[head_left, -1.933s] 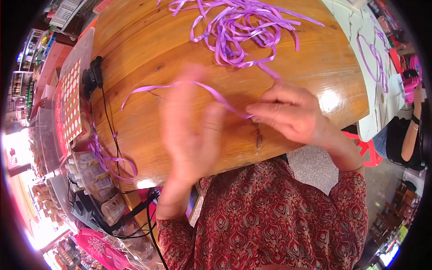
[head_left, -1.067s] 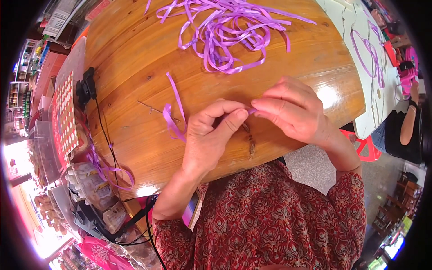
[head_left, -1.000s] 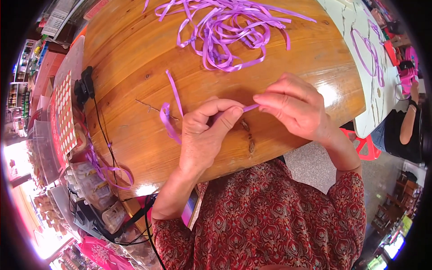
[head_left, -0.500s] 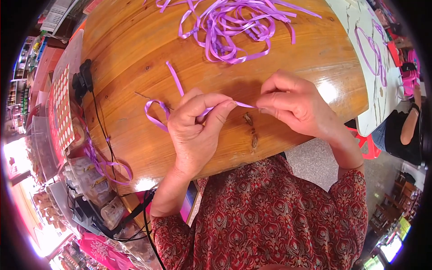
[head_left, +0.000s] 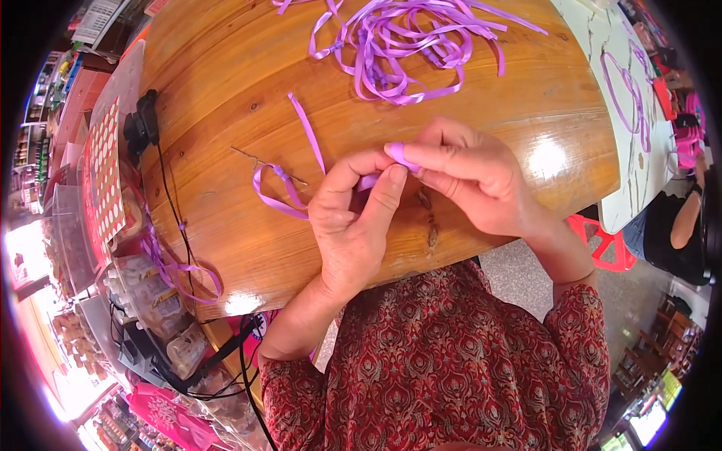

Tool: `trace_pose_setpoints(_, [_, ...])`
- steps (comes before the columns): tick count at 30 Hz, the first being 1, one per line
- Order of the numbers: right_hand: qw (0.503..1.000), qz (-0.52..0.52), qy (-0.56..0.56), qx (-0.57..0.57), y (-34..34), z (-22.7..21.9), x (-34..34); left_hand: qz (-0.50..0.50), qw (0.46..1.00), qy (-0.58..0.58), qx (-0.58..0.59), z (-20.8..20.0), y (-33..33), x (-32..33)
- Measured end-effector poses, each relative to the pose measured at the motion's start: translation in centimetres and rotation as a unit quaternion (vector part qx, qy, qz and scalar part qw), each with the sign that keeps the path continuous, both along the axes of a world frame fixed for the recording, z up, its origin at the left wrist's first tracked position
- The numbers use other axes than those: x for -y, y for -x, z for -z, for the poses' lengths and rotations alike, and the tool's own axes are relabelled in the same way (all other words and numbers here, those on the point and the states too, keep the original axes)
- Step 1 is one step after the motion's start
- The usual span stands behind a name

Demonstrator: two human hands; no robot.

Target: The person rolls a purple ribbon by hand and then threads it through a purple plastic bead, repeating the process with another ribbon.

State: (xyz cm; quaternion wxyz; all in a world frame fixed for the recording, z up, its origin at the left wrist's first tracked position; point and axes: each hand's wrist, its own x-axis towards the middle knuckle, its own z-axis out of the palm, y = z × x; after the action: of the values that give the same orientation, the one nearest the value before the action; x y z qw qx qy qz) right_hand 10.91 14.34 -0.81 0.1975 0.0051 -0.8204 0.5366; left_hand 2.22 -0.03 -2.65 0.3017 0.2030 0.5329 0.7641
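Note:
Between my two hands is a purple ribbon point(head_left: 307, 134), folded into a small loop at the fingertips. My left hand point(head_left: 353, 210) pinches it between thumb and forefinger. Close against it, my right hand point(head_left: 477, 177) grips the same fold, its fingers touching the left fingertips. One ribbon tail runs up past the left hand and lies on the table. Beside the left hand, a ribbon loop with a small knot point(head_left: 280, 171) lies around a thin wire-like piece point(head_left: 244, 153). The ribbon inside my left palm is partly hidden.
A tangled pile of purple ribbon point(head_left: 406, 56) lies at the far side of the wooden table point(head_left: 210, 218). A black device with a cable point(head_left: 141, 128) and a dotted sheet point(head_left: 105, 177) are at the left. A white marbled table point(head_left: 602, 83), red stool point(head_left: 602, 244) and another person point(head_left: 669, 225) are at the right.
The right hand has come in to meet the left. The ribbon stretched straight between them is now bent into a loop at the fingertips. The view has shifted slightly.

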Motion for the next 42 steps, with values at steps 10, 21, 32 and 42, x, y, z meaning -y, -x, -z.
trace_pose_setpoints(10, [0.964, 0.083, -0.226, -0.112, 0.5, 0.8, 0.5, -0.02, 0.995, 0.019, -0.093, 0.5, 0.0, -0.1])
trace_pose_setpoints(21, [0.986, 0.031, 0.15, 0.06, 0.0, -0.4, 0.4, -0.01, 0.999, -0.013, 0.048, -0.8, -0.1, 0.1])
trace_pose_setpoints(32, [0.935, -0.011, -0.345, -0.084, 0.3, -0.6, -0.2, 0.064, 0.989, 0.133, 0.004, -0.4, 0.9, 1.0])
trace_pose_setpoints(42, [0.861, -0.107, -0.433, -0.244, 2.2, -1.8, -1.7, 0.106, 0.983, 0.111, 0.102, -0.6, 1.7, 1.5])
